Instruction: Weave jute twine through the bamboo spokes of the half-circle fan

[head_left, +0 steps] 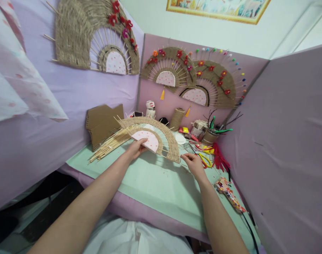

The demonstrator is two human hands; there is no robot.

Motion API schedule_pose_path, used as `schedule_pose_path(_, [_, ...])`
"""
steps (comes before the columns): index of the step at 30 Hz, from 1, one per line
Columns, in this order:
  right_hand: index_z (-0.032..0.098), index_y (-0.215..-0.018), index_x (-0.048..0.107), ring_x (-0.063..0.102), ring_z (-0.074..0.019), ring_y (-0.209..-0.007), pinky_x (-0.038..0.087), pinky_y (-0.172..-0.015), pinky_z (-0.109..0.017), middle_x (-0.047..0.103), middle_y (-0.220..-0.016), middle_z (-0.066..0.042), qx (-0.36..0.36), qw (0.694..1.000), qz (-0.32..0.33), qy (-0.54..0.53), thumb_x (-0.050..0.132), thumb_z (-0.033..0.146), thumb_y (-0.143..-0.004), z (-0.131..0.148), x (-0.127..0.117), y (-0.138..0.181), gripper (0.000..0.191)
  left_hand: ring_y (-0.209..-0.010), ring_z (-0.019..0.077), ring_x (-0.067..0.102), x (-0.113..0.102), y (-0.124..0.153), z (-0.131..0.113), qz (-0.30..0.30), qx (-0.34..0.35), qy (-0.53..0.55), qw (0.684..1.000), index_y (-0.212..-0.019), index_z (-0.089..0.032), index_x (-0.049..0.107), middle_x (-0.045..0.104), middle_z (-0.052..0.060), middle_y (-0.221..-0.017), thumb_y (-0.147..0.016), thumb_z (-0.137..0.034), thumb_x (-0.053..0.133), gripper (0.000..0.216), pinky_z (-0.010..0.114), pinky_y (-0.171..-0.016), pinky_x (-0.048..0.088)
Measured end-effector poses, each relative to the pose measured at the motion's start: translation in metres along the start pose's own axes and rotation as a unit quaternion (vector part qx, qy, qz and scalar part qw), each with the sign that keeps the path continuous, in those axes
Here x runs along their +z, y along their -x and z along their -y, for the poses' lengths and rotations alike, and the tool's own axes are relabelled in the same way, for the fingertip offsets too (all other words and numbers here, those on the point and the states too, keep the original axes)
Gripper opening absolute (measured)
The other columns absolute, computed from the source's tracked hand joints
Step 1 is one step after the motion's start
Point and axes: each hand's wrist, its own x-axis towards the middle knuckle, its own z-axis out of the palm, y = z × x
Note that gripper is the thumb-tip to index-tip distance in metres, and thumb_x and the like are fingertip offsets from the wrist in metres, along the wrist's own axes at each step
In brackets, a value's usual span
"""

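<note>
A half-round fan (161, 125) of jute twine woven on thin sticks is held tilted above the table. Its inner half-circle (149, 140) is covered in pink spotted cloth. My left hand (136, 148) grips it there, thumb on the front and fingers behind. At the fan's lower right end, my right hand (192, 163) is closed in a pinch on what looks like a strand of twine; the fingertips partly hide it. Bare stick ends poke out past the upper left rim of the weave.
Left of the fan lie a bundle of sticks (108, 148) and brown cardboard (101, 121). A twine spool (177, 118) stands behind. To the right are yellow-handled scissors (205, 160), red tassel strands (220, 157) and a patterned glue gun (229, 194) with a cord. Finished fans (171, 65) hang behind.
</note>
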Motion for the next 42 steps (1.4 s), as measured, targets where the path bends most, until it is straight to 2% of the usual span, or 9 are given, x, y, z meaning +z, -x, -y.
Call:
schedule_pose_path(7, [0.015,-0.065,0.066,0.049,-0.0161,-0.058,0.037,-0.056,-0.028,0.060,-0.062,-0.005,-0.077,0.994,-0.034,0.064,0.055,0.047,-0.075,-0.0025,0.0013,-0.0011,0.035,-0.074,0.0162,0.066,0.0033,0.0042,-0.0018,0.002,-0.010,-0.009,1.000,-0.092,-0.011,0.063,0.070,0.011,-0.090,-0.071,-0.010,0.064,0.021,0.026,-0.066,0.057])
schedule_pose_path(11, [0.016,-0.067,0.066,0.049,-0.0163,-0.060,0.037,-0.058,-0.028,0.061,-0.067,-0.006,-0.095,0.992,-0.040,0.067,0.054,0.045,-0.077,-0.0008,0.0009,-0.0006,0.033,-0.075,0.0167,0.067,0.0035,0.0048,-0.0025,0.007,-0.010,-0.012,1.000,-0.094,-0.012,0.062,0.070,0.011,-0.091,-0.072,-0.011,0.064,0.022,0.027,-0.068,0.057])
schedule_pose_path(19, [0.017,-0.068,0.063,0.047,-0.0149,-0.058,0.035,-0.058,-0.027,0.059,-0.064,-0.003,-0.072,0.995,0.000,0.067,0.054,0.041,-0.077,-0.0032,0.0013,0.0000,0.027,-0.071,0.0149,0.066,0.0031,0.0052,-0.0029,0.011,-0.008,-0.014,1.000,-0.090,-0.011,0.063,0.070,0.011,-0.090,-0.072,-0.010,0.063,0.018,0.025,-0.066,0.057])
schedule_pose_path(28, [0.019,-0.066,0.056,0.044,-0.0141,-0.056,0.033,-0.055,-0.026,0.055,-0.061,-0.001,-0.059,0.996,0.011,0.069,0.054,0.042,-0.076,-0.0004,0.0000,0.0012,0.025,-0.076,0.0176,0.067,0.0049,0.0073,-0.0038,0.010,-0.012,-0.027,1.000,-0.091,-0.012,0.063,0.070,0.012,-0.092,-0.070,-0.010,0.065,0.021,0.027,-0.066,0.057])
schedule_pose_path(35, [0.019,-0.067,0.057,0.047,-0.0146,-0.058,0.034,-0.058,-0.027,0.060,-0.065,-0.002,-0.067,0.993,0.022,0.093,0.053,0.039,-0.076,-0.0023,0.0003,0.0003,0.022,-0.072,0.0161,0.066,0.0058,0.0090,-0.0041,0.008,-0.018,-0.026,0.999,-0.091,-0.011,0.064,0.070,0.011,-0.090,-0.070,-0.010,0.065,0.021,0.027,-0.066,0.057])
schedule_pose_path(42, [0.019,-0.067,0.059,0.047,-0.0148,-0.056,0.034,-0.057,-0.027,0.059,-0.061,-0.002,-0.058,0.992,0.040,0.102,0.053,0.039,-0.076,-0.0024,0.0002,0.0016,0.023,-0.071,0.0160,0.066,0.0051,0.0088,-0.0035,0.016,-0.016,-0.024,0.999,-0.090,-0.010,0.064,0.070,0.011,-0.090,-0.070,-0.010,0.065,0.020,0.027,-0.067,0.057])
